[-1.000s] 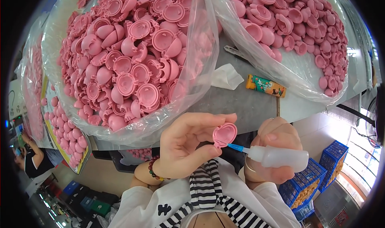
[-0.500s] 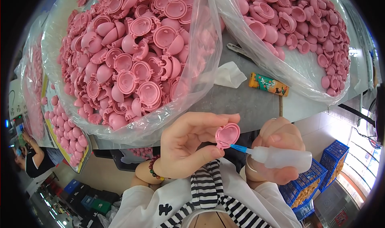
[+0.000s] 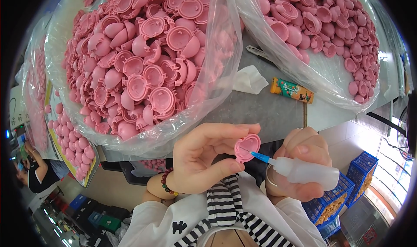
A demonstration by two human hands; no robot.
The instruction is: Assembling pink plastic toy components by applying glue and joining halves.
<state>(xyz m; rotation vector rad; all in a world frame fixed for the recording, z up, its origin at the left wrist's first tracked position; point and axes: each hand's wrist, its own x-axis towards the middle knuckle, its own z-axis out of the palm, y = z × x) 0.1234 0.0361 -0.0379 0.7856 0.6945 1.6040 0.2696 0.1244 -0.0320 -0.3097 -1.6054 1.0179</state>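
Between the thumb and fingers of my left hand [image 3: 204,155] is a small pink plastic half-shell [image 3: 249,143], its hollow side showing. My right hand [image 3: 306,149] is closed round a translucent white squeeze bottle [image 3: 310,172] with a blue needle tip [image 3: 260,156]. The thin needle points left into the hollow of the half-shell; whether it touches the plastic I cannot tell. Both hands are in front of the table's near edge. Beyond my left hand lies a large heap of pink half-shells [image 3: 139,66] in a clear plastic bag [image 3: 173,132].
A second bag of pink shells [image 3: 325,19] lies at the far right. Between the bags are a crumpled white tissue [image 3: 250,80], an orange and green box [image 3: 292,90] and a dark, narrow tool [image 3: 257,52]. Blue crates [image 3: 330,199] stand at lower right. A person [image 3: 39,169] is far left.
The blue tip has shifted slightly right and up, so its thin needle now shows across the shell's hollow. My left hand has barely moved and still holds the half-shell.
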